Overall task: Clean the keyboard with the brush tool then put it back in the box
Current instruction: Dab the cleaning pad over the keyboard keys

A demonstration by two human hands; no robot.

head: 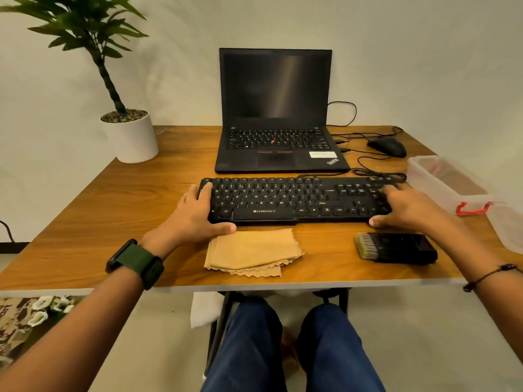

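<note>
The left hand (198, 213) grips the left end of the black wired keyboard (297, 199) — fingers curled over the top-left keys, thumb hooked along the front edge, just above the folded tan cloth (253, 254). The keyboard lies flat on the brown wooden table (113, 210), in front of the open black laptop (278, 131). At its other end the right hand (404, 206) holds it the same way, fingers over the number pad and thumb on the front edge. The step looks like squaring or shifting the keyboard before brushing, so both ends should move together and the cable behind should stay slack. The black-handled brush tool with pale bristles (396, 247) lies untouched on the table just in front of the right hand — an easy reach. Furthest right, the clear plastic box with a red clasp (450, 183) stands open at the table's edge.
</note>
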